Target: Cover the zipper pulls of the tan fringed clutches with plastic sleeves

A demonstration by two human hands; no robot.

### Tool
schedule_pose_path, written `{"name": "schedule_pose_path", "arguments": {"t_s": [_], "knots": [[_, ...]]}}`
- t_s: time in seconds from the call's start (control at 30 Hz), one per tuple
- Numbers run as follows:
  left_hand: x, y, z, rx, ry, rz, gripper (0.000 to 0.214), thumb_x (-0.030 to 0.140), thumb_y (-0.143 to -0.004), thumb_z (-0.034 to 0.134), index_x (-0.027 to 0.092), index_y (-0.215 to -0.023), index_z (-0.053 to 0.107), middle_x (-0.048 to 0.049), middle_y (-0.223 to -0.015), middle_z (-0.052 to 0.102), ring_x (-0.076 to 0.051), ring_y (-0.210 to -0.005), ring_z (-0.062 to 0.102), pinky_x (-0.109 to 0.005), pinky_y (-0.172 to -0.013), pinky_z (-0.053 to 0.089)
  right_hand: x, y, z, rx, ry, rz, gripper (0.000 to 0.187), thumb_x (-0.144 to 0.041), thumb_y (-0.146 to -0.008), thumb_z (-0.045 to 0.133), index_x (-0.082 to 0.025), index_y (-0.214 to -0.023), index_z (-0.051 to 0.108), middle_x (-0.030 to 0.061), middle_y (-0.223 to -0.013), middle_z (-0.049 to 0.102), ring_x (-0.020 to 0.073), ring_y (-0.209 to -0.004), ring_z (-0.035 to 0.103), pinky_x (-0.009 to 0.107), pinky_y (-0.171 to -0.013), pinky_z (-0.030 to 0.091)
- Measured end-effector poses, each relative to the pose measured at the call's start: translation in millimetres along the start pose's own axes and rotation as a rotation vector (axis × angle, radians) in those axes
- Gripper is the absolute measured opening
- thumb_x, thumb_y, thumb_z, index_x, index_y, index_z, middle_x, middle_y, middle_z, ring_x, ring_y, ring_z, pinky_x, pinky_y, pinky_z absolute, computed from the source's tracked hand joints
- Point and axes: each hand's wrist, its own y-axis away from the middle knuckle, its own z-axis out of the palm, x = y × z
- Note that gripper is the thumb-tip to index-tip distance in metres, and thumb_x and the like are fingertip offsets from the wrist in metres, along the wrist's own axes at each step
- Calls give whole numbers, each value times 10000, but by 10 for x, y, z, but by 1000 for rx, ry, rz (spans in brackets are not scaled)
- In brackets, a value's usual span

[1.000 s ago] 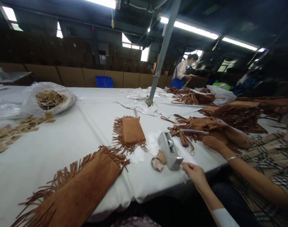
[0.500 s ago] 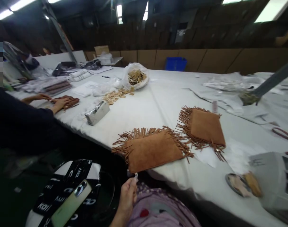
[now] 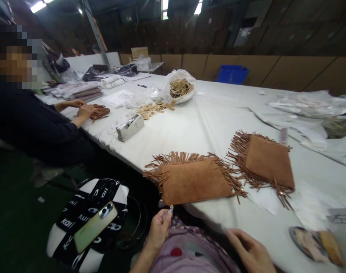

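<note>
A brown suede pouch with fringed edges lies flat at the table's near edge. Small metal fittings hang from its lower left corner. There my left hand is closed in a pinch on a small fitting with something whitish, perhaps a wrapping, around it. Low on the right, my right hand is off the table edge, fingers loosely bent and apart, with nothing visible in it. A second fringed suede pouch lies to the right of the first, its fringe pointing left.
A tape dispenser, loose tan tags and a plastic bag of tags are farther back. At left a co-worker's hands handle brown fringe. A phone lies on a stool. A roll of tape sits at right.
The view has turned left, so the scene sits farther right. My right hand has come into view at the lower right. My left hand keeps its pinch at the pouch's corner.
</note>
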Motion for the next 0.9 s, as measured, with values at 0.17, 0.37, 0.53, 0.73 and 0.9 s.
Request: {"name": "schedule_pose_path", "arguments": {"t_s": [0.17,0.37,0.53,0.73,0.9], "knots": [[44,46,-22,17,-252,140,403,541,-841,515,157,-875,636,23,-652,538,-118,-619,471,-215,-587,371,-615,-296,906,-397,-267,-124,388,-516,-783,585,-155,-660,654,29,-642,622,166,-634,541,240,-588,428],[152,101,-37,-26,-425,218,238,346,-894,457,176,-939,617,-35,-809,647,-167,-742,576,-251,-687,409,-623,-468,1287,-533,-364,-118,388,-483,-786,581,-123,-661,658,29,-617,589,140,-595,492,238,-562,380],[211,131,-25,-23,-502,231,216,270,-899,416,189,-952,610,-42,-820,664,-175,-763,601,-262,-696,412,-571,-551,1422,-490,-256,-81,386,-452,-749,586,-141,-521,580,11,-519,542,118,-521,451,225,-502,332],[163,134,21,37,-501,229,224,267,-900,403,191,-923,612,-57,-855,686,-186,-799,617,-275,-723,427,-586,-607,1445,-440,-95,40,406,-449,-691,634,-152,-426,555,-1,-423,509,92,-439,413,219,-447,279],[142,133,34,43,-440,210,227,278,-900,413,186,-937,617,-57,-867,701,-181,-800,631,-273,-726,442,-575,-600,1461,-442,-235,176,292,-422,-633,680,-143,-562,626,-13,-420,521,83,-390,385,218,-409,256]]}}
